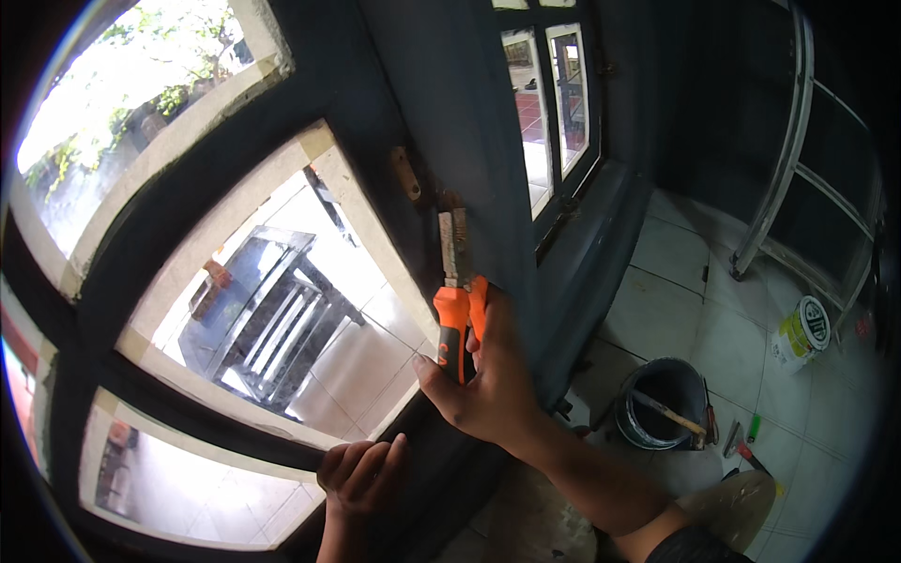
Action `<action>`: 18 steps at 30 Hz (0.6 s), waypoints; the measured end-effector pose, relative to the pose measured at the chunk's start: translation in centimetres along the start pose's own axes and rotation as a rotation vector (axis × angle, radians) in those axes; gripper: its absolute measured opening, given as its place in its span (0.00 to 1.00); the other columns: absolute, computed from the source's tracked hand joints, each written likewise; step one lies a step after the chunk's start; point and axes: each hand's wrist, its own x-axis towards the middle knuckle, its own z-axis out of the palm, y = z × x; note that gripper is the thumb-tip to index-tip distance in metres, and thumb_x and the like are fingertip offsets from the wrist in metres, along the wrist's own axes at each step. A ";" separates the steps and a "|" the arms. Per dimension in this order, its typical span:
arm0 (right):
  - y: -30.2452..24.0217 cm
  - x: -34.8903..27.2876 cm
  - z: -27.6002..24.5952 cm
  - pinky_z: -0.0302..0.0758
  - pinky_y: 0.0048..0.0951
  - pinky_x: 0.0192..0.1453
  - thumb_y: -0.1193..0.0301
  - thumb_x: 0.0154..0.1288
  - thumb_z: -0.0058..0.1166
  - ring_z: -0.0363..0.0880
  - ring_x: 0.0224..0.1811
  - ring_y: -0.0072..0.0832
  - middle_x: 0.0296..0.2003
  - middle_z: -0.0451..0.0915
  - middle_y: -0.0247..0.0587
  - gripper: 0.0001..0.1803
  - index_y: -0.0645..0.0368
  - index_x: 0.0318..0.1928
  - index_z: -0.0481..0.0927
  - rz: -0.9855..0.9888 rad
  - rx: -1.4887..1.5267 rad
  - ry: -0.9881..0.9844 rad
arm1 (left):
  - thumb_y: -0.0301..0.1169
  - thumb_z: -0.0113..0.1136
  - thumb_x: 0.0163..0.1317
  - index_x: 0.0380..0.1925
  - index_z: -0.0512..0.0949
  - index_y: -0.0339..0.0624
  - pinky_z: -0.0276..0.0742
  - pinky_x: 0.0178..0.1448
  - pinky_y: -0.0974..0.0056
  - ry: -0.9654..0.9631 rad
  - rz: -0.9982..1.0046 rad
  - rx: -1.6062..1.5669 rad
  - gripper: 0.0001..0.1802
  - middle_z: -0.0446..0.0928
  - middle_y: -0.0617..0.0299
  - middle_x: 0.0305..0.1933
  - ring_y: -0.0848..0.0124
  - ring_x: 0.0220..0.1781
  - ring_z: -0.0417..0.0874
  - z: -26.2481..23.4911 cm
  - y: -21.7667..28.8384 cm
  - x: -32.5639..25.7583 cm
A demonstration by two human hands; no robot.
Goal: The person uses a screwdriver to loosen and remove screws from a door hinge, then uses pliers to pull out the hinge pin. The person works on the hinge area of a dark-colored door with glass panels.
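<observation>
My right hand (493, 394) is wrapped around a pair of pliers (452, 310) with orange and dark grips. The long, worn metal jaws point up, their tips beside a brownish, bare-looking patch on the dark window frame (352, 56). Just above and left of those tips is a rusty metal plate (405, 174) with holes. Whether the jaws grip anything cannot be made out. Lower down, my left hand (361, 474) curls its fingers over the dark lower rail of the same window. Pale tape (347, 188) borders the glass panes.
On the tiled floor at the right stand a paint bucket (631, 422) with a brush (668, 411) in it, and a small white-and-green tub (798, 333). A scraper (749, 455) lies nearby. A metal ladder (784, 169) leans at the far right. Through the glass shows a dark bench (272, 328).
</observation>
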 end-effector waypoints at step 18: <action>4.1 -18.9 -12.1 0.70 0.21 0.43 0.71 0.62 0.67 0.68 0.36 0.16 0.38 0.67 0.29 0.37 0.68 0.70 0.68 0.444 0.073 0.009 | 0.51 0.76 0.69 0.25 0.82 0.41 0.70 0.26 0.65 -0.040 -0.992 -0.162 0.26 0.71 0.66 0.16 0.73 0.17 0.74 -9.7 7.0 0.8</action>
